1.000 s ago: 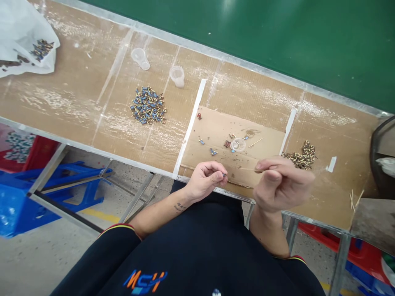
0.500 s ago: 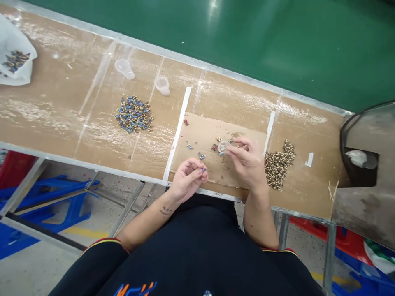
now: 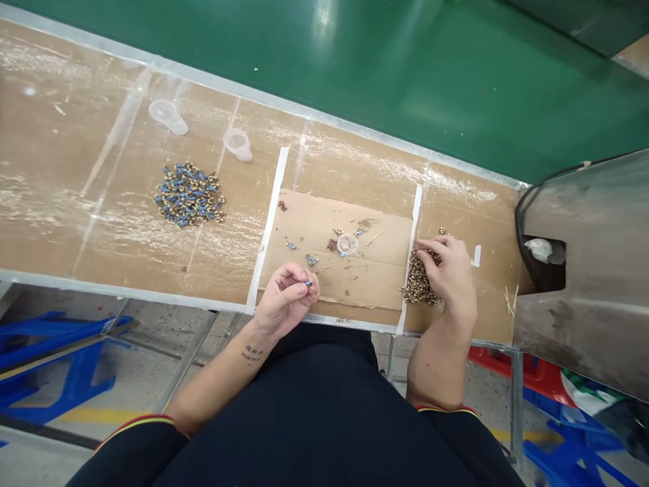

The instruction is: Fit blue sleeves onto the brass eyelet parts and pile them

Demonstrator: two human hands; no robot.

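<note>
Between thumb and fingertips, my left hand (image 3: pixel 288 296) pinches a small blue piece (image 3: pixel 308 283) at the near edge of the cardboard sheet (image 3: pixel 375 277). My right hand (image 3: pixel 448 269) is over the pile of brass-coloured pieces (image 3: pixel 420 281), thumb and index finger apart; nothing can be seen held between them. A small clear cup (image 3: pixel 347 244) stands on the sheet with a thin stick in it. Reddish pieces (image 3: pixel 332 244) lie just left of the cup, and blue pieces (image 3: pixel 311 260) lie nearer my left hand. Another thin stick (image 3: pixel 375 237) rests right of the cup.
A pile of blue and brass pieces (image 3: pixel 188 194) lies on the left of the table, with two clear plastic cups (image 3: pixel 237 144) beyond it. Thin sticks (image 3: pixel 511 301) lie at the right end, beside a grey metal machine (image 3: pixel 588 318). A green surface (image 3: pixel 355 61) runs along the far side.
My right hand has moved right, from the small cup to the brass-coloured pile. A thin stick now rests in the cup. My left hand keeps its pinch. The view has shifted right.
</note>
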